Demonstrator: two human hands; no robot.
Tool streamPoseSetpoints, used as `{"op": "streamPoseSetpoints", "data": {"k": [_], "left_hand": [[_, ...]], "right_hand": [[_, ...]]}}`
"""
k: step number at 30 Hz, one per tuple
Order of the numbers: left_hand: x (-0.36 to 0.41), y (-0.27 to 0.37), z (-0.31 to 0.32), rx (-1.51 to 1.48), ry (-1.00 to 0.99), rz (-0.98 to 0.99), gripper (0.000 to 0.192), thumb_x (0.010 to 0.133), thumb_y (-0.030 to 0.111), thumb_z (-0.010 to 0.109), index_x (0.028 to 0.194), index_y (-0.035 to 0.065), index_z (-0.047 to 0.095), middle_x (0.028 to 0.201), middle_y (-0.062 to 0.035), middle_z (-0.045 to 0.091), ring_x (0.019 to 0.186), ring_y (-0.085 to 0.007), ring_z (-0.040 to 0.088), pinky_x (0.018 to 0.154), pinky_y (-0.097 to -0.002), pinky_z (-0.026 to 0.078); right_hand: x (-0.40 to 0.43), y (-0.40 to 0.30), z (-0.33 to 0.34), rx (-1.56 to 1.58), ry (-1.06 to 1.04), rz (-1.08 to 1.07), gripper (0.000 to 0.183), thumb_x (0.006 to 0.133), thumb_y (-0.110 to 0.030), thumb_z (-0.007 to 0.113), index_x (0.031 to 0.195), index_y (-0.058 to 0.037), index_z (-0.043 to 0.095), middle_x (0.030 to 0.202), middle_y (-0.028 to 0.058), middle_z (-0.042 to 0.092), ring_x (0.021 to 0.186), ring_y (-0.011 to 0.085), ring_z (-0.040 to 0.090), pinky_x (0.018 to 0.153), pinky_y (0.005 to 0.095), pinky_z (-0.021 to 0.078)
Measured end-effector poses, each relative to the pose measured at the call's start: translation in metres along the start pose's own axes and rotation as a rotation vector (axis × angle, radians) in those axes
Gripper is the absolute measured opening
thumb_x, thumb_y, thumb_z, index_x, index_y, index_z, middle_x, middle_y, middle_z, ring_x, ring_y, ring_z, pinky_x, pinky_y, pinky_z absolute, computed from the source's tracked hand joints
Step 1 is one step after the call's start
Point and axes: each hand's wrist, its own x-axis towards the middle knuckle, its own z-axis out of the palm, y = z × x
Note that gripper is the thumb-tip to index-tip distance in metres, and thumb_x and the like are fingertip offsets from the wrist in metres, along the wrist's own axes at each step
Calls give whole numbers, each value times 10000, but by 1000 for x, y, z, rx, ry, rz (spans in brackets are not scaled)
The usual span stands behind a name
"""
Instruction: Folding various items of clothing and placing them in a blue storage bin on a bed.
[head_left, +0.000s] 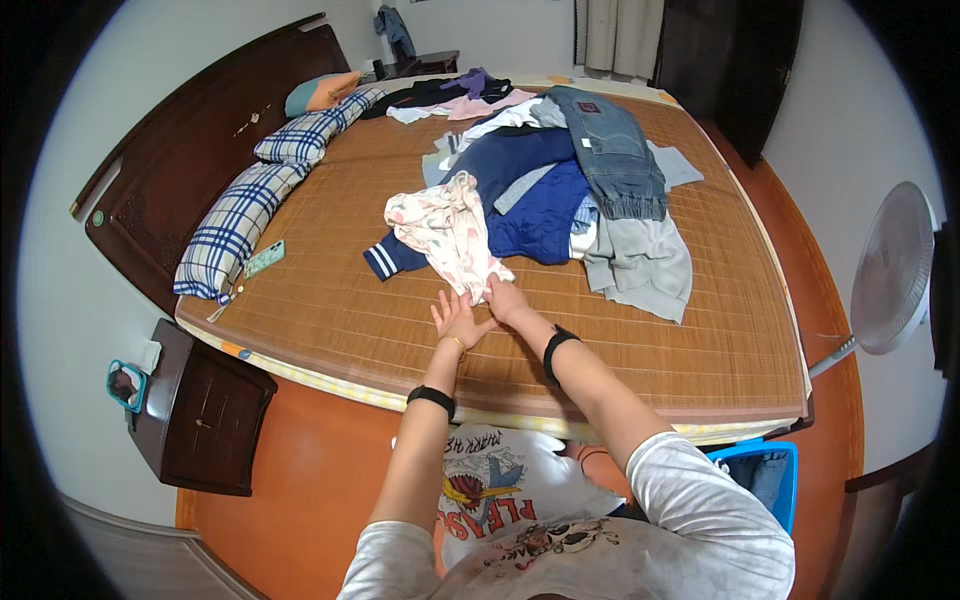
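A white garment with a pink and green print (442, 225) lies crumpled on the near side of a clothes heap on the bed. My right hand (508, 301) pinches its near right corner between thumb and fingers. Beside it, my left hand (459, 324) rests with fingers spread, fingertips at the garment's near edge. Under and behind the print lie a navy garment with a striped cuff (384, 256) and a blue quilted garment (536, 217). Denim trousers with an elastic hem (611, 150) cover the heap's right side, above a light grey garment (643, 259).
A woven mat (337, 330) covers the bed. Plaid pillows (244, 225) and a phone (265, 259) lie at left. Dark and pink clothes (450, 97) sit farther back. A fan (892, 270) stands right, a nightstand (214, 420) left. A blue bin (784, 480) holds clothes below.
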Motion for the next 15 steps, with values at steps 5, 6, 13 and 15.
{"op": "streamPoseSetpoints", "data": {"k": [5,6,13,15], "left_hand": [[-44,2,3,25,40,7,664,835,521,601,1281,57,436,1517,-232,207,1422,-416,113,1112,-592,82],[-51,7,9,27,32,2,664,835,521,601,1281,57,436,1517,-232,207,1422,-416,113,1112,-592,82],[-126,50,47,106,228,225,466,866,261,593,1240,2,498,1339,-329,387,1210,-475,405,1007,-524,351],[-146,84,46,-66,181,401,387,840,166,590,1187,4,531,1209,-341,453,1073,-478,484,925,-491,413]], "right_hand": [[-59,5,-7,-69,-26,-203,282,885,-283,580,1062,-86,484,907,206,647,863,397,627,706,509,478],[-70,10,-9,-63,-34,-199,282,885,-283,580,1062,-86,484,907,206,647,863,397,627,706,509,478],[-169,36,-49,-25,-133,-308,243,888,-268,565,1036,-85,502,882,200,648,844,407,626,713,497,479],[-191,58,-75,45,-177,-280,239,876,-253,572,1049,-98,516,917,207,645,865,411,620,735,499,476]]}}
